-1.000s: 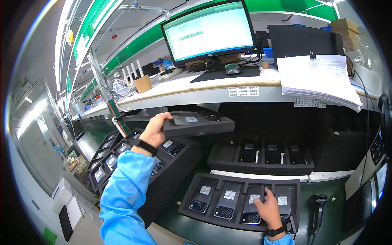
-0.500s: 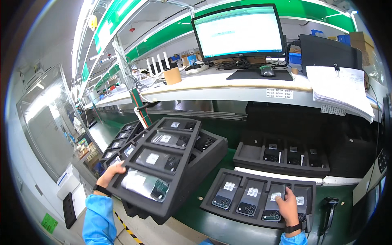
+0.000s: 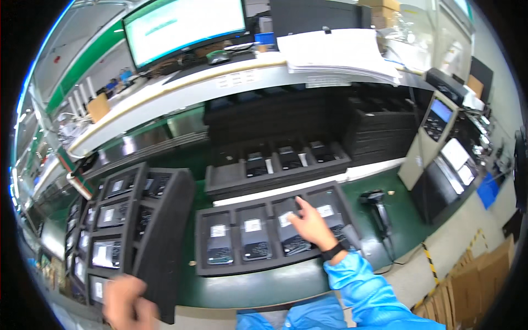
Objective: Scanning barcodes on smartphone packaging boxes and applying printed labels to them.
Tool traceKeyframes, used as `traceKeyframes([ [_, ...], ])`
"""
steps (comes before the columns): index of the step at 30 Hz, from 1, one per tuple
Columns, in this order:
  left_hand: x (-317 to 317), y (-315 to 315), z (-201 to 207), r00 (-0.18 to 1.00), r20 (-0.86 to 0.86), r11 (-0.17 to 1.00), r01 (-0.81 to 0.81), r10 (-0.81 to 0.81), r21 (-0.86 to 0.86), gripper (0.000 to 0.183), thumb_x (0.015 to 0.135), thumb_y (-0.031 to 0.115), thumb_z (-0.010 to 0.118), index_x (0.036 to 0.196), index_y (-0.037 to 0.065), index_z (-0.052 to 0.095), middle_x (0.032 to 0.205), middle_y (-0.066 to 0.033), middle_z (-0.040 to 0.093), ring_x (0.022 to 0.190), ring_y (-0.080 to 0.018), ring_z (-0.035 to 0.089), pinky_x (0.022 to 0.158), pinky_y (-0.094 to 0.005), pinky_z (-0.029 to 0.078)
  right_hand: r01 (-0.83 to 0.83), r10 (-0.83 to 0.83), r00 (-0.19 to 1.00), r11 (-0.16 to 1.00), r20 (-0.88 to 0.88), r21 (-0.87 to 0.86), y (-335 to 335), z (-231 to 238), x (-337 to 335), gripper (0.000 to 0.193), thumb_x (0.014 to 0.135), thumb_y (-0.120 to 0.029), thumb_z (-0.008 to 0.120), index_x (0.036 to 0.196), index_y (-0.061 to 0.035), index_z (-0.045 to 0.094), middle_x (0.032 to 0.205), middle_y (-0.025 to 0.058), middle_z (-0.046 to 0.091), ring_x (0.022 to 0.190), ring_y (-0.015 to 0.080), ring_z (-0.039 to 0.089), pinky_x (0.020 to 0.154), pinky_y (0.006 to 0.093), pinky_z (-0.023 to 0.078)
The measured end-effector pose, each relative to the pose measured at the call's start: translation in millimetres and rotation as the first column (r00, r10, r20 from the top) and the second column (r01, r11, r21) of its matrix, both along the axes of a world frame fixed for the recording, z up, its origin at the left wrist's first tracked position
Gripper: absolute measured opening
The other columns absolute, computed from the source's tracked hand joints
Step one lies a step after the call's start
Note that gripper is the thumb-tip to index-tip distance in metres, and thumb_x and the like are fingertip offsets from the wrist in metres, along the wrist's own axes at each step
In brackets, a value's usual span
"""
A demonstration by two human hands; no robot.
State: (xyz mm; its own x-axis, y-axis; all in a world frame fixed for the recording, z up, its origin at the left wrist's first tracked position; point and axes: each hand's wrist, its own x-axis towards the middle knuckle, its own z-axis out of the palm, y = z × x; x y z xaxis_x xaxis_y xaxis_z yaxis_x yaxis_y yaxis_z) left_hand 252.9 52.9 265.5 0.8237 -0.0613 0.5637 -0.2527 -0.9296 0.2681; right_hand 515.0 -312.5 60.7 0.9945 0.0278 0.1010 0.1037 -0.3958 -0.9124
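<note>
A black foam tray lies on the green bench before me, with a phone in each compartment. The phones, such as the dark one in its second compartment, carry white labels and are in clear sleeves. Over the tray's right half, my right hand has thumb and forefinger apart, with nothing visible between them. Its hand and wrist partly cover the phones below. My left hand, smeared by motion, is at the near end of another phone-filled tray on the left stack; its grip is unclear.
Behind the tray stands a stack of foam trays, its top one holding several phones. A handheld scanner and its cable lie to the right, near a beige device with a screen. Above are a shelf, papers and a monitor.
The view has swung right. My left hand no longer holds up the left tray's near edge. My right hand has come off the phone in the third compartment, its fingers now spread.
</note>
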Motion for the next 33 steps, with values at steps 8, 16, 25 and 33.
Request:
traceKeyframes([
  [8, 179.8, -175.9, -122.5, 0.914, -0.002, 0.840, 0.371, -0.405, -0.395, 0.058, 0.082, 0.009, 0.071, 0.136, -0.003, 0.053, 0.134, -0.0278, 0.054, 0.124, -0.0447, 0.055, 0.108, -0.0481, 0.044, -0.051, 0.046, 0.998, 0.986, 0.034, 0.159, 7.9, 24.8, -54.5, 0.101, 0.088, -0.029, 0.073, 0.162, -0.0009, 0.010, 0.135, 0.0376, 0.058, 0.127, 0.0468, 0.060, 0.105, 0.0477, 0.050],
  [16, 295.7, -204.7, -178.1, 0.833, -0.123, 0.824, 0.493, -0.540, -0.279, 0.032, 0.085, 0.021, 0.070, 0.113, 0.007, 0.069, 0.111, -0.0180, 0.067, 0.108, -0.0373, 0.062, 0.094, -0.0448, 0.049, -0.418, 0.430, 0.902, 0.889, -0.032, 0.186, -49.2, 24.9, -70.9, 0.083, 0.093, -0.018, 0.072, 0.162, -0.0054, 0.027, 0.143, 0.0200, 0.058, 0.121, 0.0262, 0.064, 0.101, 0.0389, 0.052],
  [25, 286.3, -203.0, -183.0, 0.825, -0.152, 0.761, 0.409, -0.545, -0.504, 0.034, 0.087, 0.013, 0.062, 0.119, 0.000, 0.063, 0.118, -0.0178, 0.061, 0.116, -0.0356, 0.057, 0.105, -0.0423, 0.042, 0.594, -0.860, 0.497, 0.436, 0.118, 0.676, -301.5, 96.0, -1.8, 0.046, 0.103, -0.027, 0.062, 0.141, -0.0011, 0.055, 0.093, 0.0028, 0.068, 0.063, 0.0067, 0.057, 0.051, 0.0227, 0.044],
  [33, 285.8, -199.5, -179.0, 0.812, -0.142, 0.733, 0.416, -0.566, -0.538, 0.035, 0.086, 0.013, 0.065, 0.119, 0.002, 0.064, 0.117, -0.0185, 0.062, 0.114, -0.0364, 0.058, 0.103, -0.0419, 0.044, 0.898, -0.837, -0.044, 0.206, 0.545, 0.389, -381.9, 124.8, 24.6, 0.038, 0.099, -0.022, 0.060, 0.070, 0.0007, 0.068, 0.061, 0.0044, 0.065, 0.054, 0.0185, 0.057, 0.055, 0.0383, 0.043],
])
